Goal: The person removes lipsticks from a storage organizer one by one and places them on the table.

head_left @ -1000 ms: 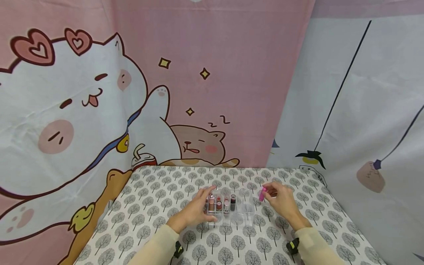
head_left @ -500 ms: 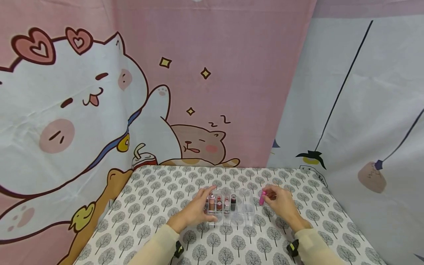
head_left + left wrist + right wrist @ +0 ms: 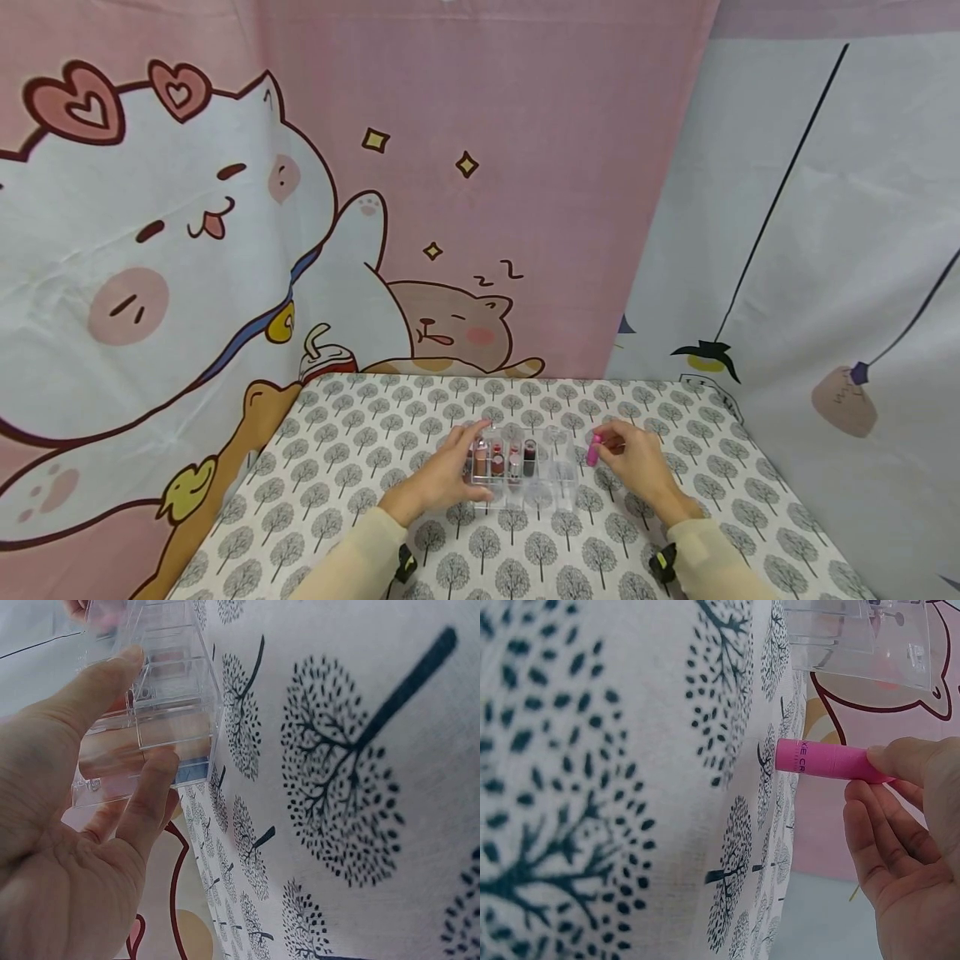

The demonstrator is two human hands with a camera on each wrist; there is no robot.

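A clear plastic lipstick organizer [image 3: 564, 472] stands on the cloth, with several lipsticks [image 3: 529, 457] upright in its left and middle compartments. My left hand [image 3: 447, 472] grips its left end, thumb on the near side and fingers toward the back. In the left wrist view, the thumb and fingers [image 3: 154, 784] press against the clear walls [image 3: 199, 690]. To the right of the organizer, my right hand [image 3: 636, 458] pinches a bright pink lipstick tube [image 3: 593, 451] by its upper end. Dark lettering shows near the tube's lower end in the right wrist view, close to the cloth.
A white cloth [image 3: 540, 550] printed with grey trees covers the table. Behind it hangs a pink curtain [image 3: 570, 208] with cartoon cats, and a pale curtain [image 3: 787, 208] hangs at the right. The organizer's right compartments [image 3: 558, 492] hold no visible lipsticks.
My right hand has lowered the pink lipstick tube slightly toward the cloth. The left hand and the organizer have stayed in place.
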